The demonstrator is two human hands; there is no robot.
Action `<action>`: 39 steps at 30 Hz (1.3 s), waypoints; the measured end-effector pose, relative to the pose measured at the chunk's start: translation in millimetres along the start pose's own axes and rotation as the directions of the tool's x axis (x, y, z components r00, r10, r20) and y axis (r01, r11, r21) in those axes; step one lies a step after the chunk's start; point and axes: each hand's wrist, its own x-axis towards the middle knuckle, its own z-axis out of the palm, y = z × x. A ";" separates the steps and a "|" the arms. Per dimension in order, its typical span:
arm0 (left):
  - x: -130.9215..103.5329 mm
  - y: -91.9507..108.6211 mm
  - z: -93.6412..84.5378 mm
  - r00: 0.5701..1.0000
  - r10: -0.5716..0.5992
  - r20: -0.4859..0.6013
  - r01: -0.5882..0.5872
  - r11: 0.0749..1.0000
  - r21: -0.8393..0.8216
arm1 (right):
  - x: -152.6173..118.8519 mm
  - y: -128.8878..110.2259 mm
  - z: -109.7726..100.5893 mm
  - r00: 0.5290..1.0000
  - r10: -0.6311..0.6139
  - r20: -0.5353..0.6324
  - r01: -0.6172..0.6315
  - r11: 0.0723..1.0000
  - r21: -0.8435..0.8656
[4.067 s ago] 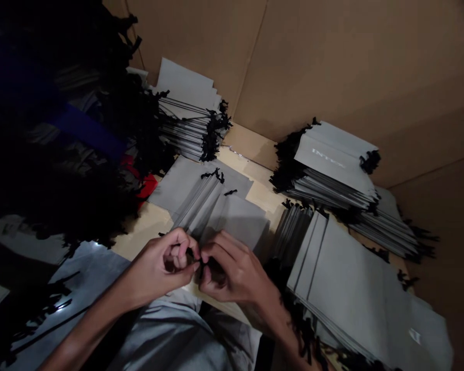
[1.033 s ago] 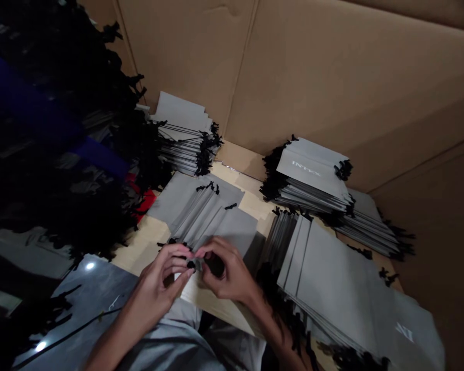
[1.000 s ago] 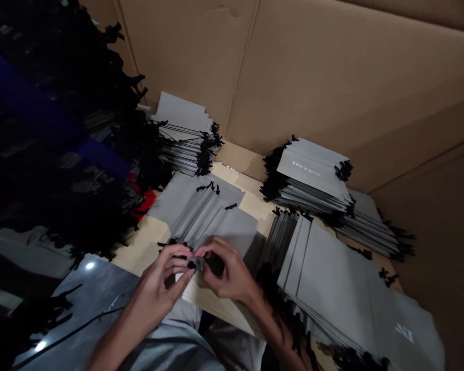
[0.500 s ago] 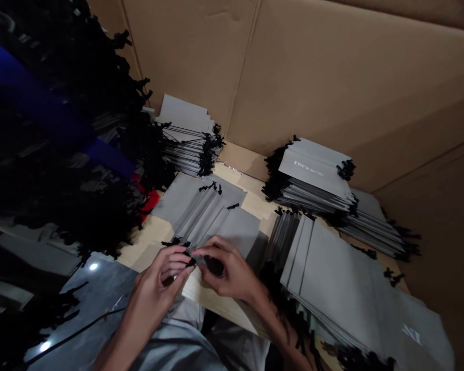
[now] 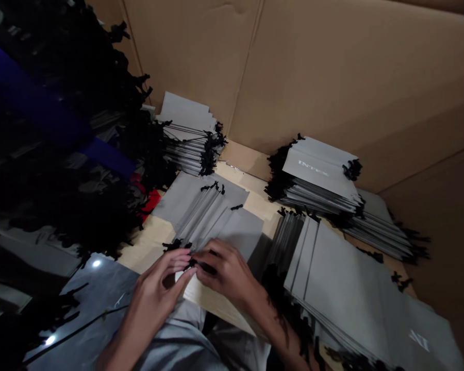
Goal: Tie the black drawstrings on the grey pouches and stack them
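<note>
My left hand [image 5: 158, 283] and my right hand [image 5: 226, 270] meet at the near edge of a grey flat bag [image 5: 235, 229]. Both hands pinch a small piece of black cord [image 5: 192, 263] between thumbs and fingertips; part of it is hidden by the fingers. More knotted black cord ends [image 5: 172, 246] stick out just beyond my left fingertips. Several narrow grey folds [image 5: 201, 211] lie side by side on the bag, with black knots at their far ends.
At right lie a spread stack of grey bags [image 5: 344, 273] and a printed stack [image 5: 320, 165]. Another stack [image 5: 187, 149] stands at the back. A tall dark pile of black cords [image 5: 73, 170] fills the left. Cardboard walls [image 5: 332, 77] enclose the wooden table [image 5: 209, 296].
My right fingers have closed in toward the left fingertips, narrowing the gap around the black cord. My left hand stays almost in place. The view has shifted slightly.
</note>
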 end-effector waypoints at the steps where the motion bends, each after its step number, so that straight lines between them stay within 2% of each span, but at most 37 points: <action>1: 0.2 1.0 0.8 1.000 0.001 -0.013 -0.001 1.000 0.005 | -0.3 0.2 0.8 1.000 0.001 -0.016 -0.001 1.000 0.004; 7: 0.7 7.3 -4.6 0.998 -0.056 0.017 0.057 0.998 -0.024 | 0.2 -2.7 2.7 0.992 -0.012 -0.127 0.008 0.999 -0.035; 12: 5.1 3.3 -18.7 0.992 -0.125 0.000 0.123 0.977 -0.172 | 5.5 -11.3 -5.6 0.982 -0.095 -0.162 0.062 0.978 -0.201; 16: 19.3 0.8 -28.9 0.972 -0.191 0.135 0.223 0.931 -0.290 | 7.6 -15.5 -9.4 0.970 -0.112 -0.216 0.057 0.968 -0.246; 18: 22.6 5.0 -24.4 0.964 -0.240 0.116 0.266 0.899 -0.348 | 6.9 -15.7 -8.0 0.965 -0.103 -0.241 0.046 0.972 -0.230; 21: 19.1 14.6 -9.3 0.943 -0.332 -0.014 0.290 0.842 -0.455 | 5.1 -15.1 -4.2 0.958 -0.086 -0.274 0.028 0.977 -0.211; 24: 12.6 19.9 1.9 0.924 -0.382 0.004 0.323 0.776 -0.542 | 4.4 -14.8 -1.3 0.958 -0.074 -0.275 0.009 0.973 -0.229; 25: 11.0 20.0 3.6 0.928 -0.372 0.013 0.320 0.778 -0.541 | 4.5 -14.7 -0.7 0.959 -0.076 -0.272 0.009 0.970 -0.242; 27: 8.4 18.2 4.7 0.952 -0.307 -0.016 0.264 0.841 -0.472 | 4.9 -14.1 -0.2 0.957 -0.099 -0.274 0.021 0.962 -0.274; 30: 5.9 12.4 4.1 0.987 -0.135 -0.089 0.109 0.962 -0.250 | 5.2 -12.5 -0.1 0.949 -0.160 -0.272 0.073 0.950 -0.304; 32: 5.5 8.7 2.6 0.996 -0.027 -0.084 0.017 0.993 -0.118 | 5.0 -12.1 -0.7 0.945 -0.196 -0.262 0.106 0.941 -0.321; 35: 7.8 8.5 -2.6 0.990 0.140 -0.020 -0.139 0.990 0.035 | 5.2 -13.7 -2.2 0.939 -0.221 -0.263 0.116 0.925 -0.362; 39: 14.7 19.6 -10.7 0.942 0.329 0.064 -0.335 0.919 0.209 | 7.0 -15.3 -4.1 0.943 -0.226 -0.243 0.118 0.912 -0.393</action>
